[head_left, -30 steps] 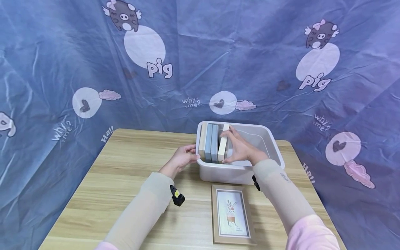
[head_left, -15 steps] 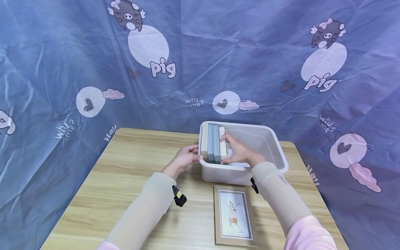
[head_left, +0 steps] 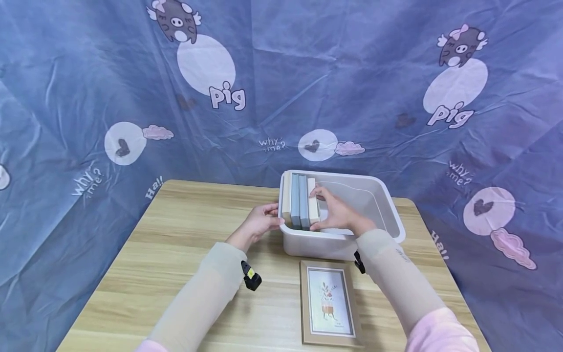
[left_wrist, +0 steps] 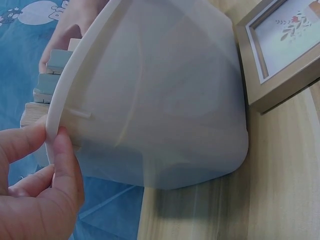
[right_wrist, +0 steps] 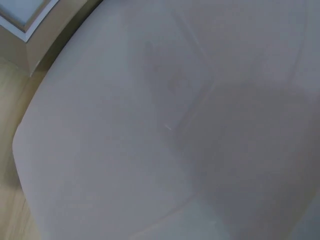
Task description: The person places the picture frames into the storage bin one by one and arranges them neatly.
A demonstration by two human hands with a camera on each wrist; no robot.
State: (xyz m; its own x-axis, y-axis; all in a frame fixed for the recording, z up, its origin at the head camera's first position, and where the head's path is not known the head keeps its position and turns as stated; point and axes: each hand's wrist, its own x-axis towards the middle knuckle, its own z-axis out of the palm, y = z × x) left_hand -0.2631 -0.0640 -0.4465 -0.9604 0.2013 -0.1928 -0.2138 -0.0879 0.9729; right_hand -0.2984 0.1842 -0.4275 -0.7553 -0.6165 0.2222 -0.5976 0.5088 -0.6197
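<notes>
A white plastic storage bin point(head_left: 321, 244) stands on the table with several slim picture frames upright at its left end, seen edge-on. My right hand point(head_left: 336, 212) reaches inside and grips the rightmost one, a cream picture frame point(head_left: 313, 198), by its two ends. Left of it stand two blue picture frames point(head_left: 300, 203) and a beige one point(head_left: 287, 198). My left hand point(left_wrist: 45, 180) pinches the bin's rim point(left_wrist: 59, 102) at the left corner, thumb and fingers on either side. The right wrist view shows mostly the bin's wall point(right_wrist: 110, 140); the right hand is hidden there.
A brown picture frame point(head_left: 330, 303) with a plant print lies flat on the wooden table point(head_left: 184, 274), in front of the bin. Behind the table hangs a blue cloth point(head_left: 281, 98) printed with pigs. The right part of the bin has room beside the frames.
The cream picture frame has gone lower into the bin and stands straighter beside the blue ones, the right hand moving down with it. The left hand stays at the rim.
</notes>
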